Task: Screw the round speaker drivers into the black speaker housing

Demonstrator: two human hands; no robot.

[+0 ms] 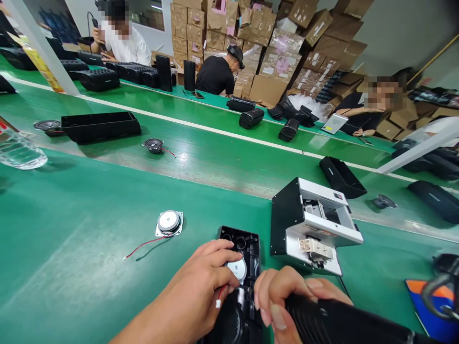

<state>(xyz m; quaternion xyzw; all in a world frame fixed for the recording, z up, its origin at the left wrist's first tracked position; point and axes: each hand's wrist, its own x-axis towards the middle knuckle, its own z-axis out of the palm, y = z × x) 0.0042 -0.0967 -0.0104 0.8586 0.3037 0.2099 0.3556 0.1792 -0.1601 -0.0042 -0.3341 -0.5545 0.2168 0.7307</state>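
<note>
A black plastic speaker housing lies open on the green bench in front of me. My left hand presses a round silver speaker driver into the housing, its red wire with a white plug hanging under my fingers. Just to the right, my right hand is wrapped around a black electric screwdriver, tip hidden near the housing. A second loose driver with a red and black wire lies to the left.
A black and white screw feeder box stands right of the housing. Black housings and loose drivers lie on the green conveyor. A clear plastic container sits far left. Three people work across the line before stacked cardboard boxes.
</note>
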